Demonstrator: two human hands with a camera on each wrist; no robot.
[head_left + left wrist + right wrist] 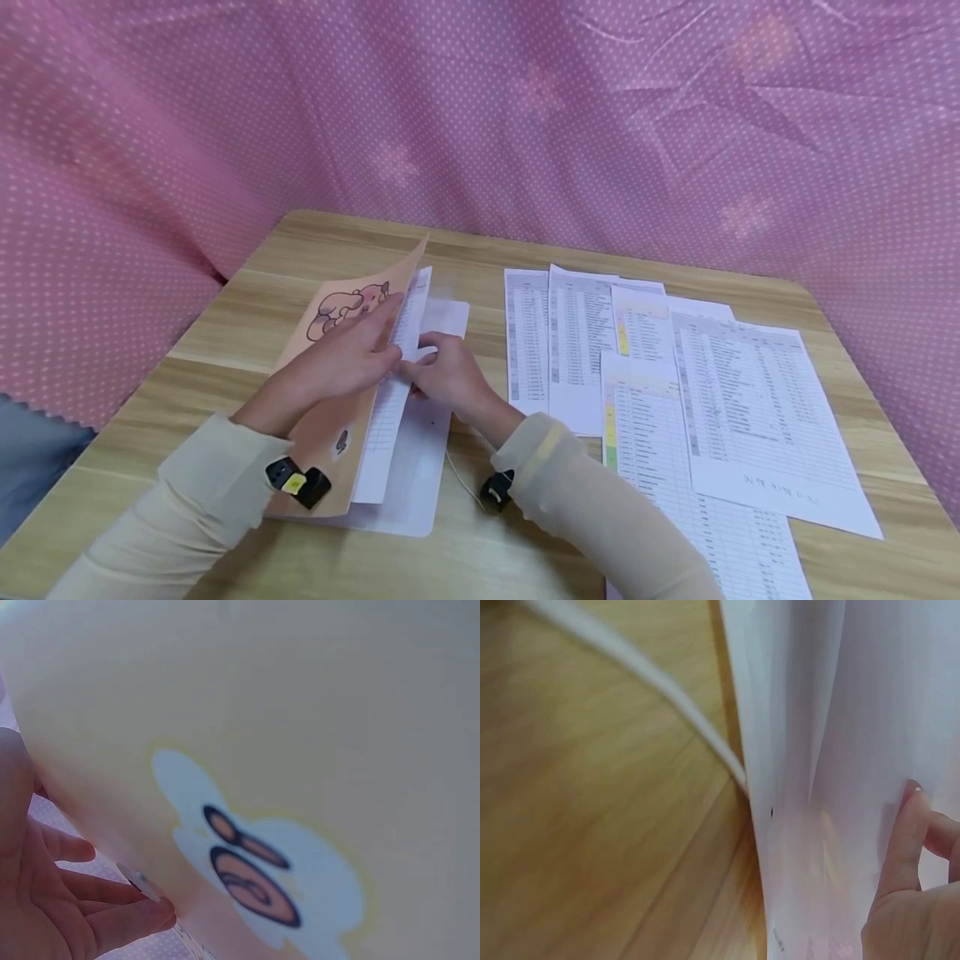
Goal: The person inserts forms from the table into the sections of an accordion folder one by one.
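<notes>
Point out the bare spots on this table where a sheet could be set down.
Free wood lies along the far edge of the table, behind the orange folder and the printed sheets; also at the left edge beside the folder, and in the near strip between the two sleeves. The right half is crowded with overlapping sheets. The left hand and right hand fill the middle.

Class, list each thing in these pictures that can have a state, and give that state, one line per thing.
Orange folder: open, cover lifted.
Printed sheet: partly inside the folder.
Left hand: fingers straight, pressing on the cover.
Right hand: pinching the sheet's edge.
Loose printed sheets: lying flat, overlapping on the table.
</notes>
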